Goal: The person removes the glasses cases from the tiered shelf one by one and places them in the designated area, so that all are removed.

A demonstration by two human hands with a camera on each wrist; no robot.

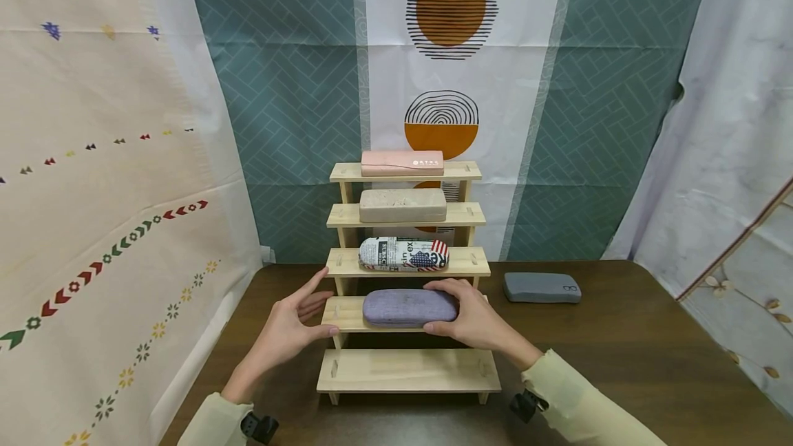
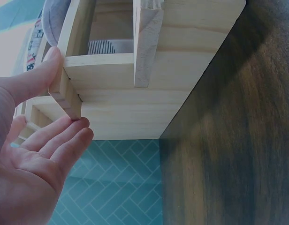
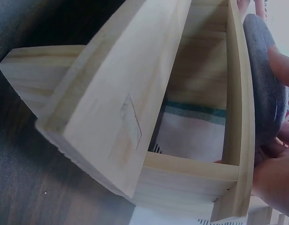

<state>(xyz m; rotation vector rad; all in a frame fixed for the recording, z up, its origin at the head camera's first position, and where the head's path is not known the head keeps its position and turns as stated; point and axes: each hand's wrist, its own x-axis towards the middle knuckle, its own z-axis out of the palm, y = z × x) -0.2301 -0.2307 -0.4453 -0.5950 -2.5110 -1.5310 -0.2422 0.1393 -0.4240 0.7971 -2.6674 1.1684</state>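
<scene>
A tiered wooden display rack (image 1: pixel 409 372) stands on the table. On its second step from the bottom lies a purple fabric glasses case (image 1: pixel 405 308). My right hand (image 1: pixel 467 315) grips the case's right end, thumb in front and fingers behind; the right wrist view also shows the fingers around the case (image 3: pixel 265 79). My left hand (image 1: pixel 291 322) is at the left end of the same step, its thumb at the front edge and fingertips at the back edge of the board (image 2: pixel 69 96). The left end of the case lies apart from it.
Higher steps hold a newspaper-and-flag print case (image 1: pixel 403 255), a beige case (image 1: pixel 403 206) and a pink case (image 1: pixel 403 163). A grey-blue glasses case (image 1: pixel 542 288) lies on the dark wooden table (image 1: pixel 595 363) to the right. Patterned cloth (image 1: pixel 297 122) hangs behind the rack.
</scene>
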